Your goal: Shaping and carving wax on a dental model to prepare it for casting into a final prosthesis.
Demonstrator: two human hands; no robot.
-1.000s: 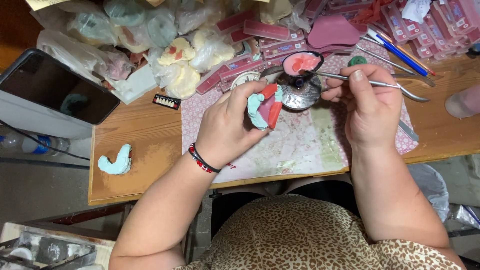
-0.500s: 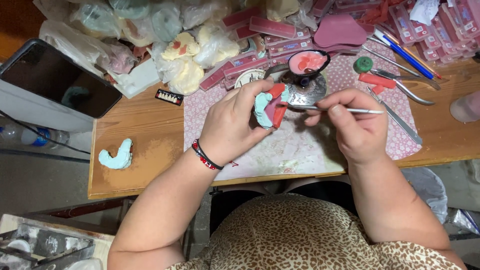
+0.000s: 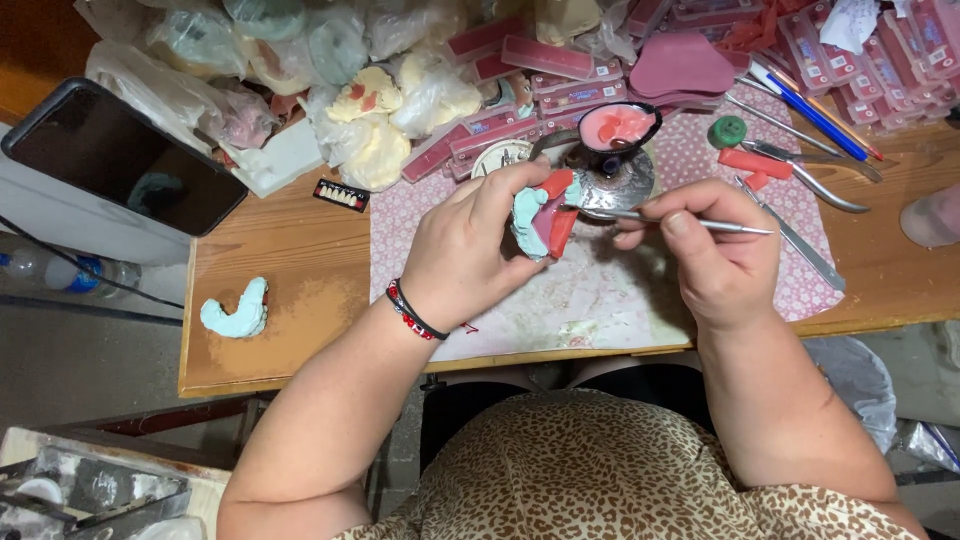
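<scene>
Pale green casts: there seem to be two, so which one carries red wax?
The cast in the left hand; the other cast lies bare on the wooden table.

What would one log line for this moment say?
left hand: grips blue dental cast with red wax | right hand: holds metal tool, tip at cast | surface: patterned mat
</scene>
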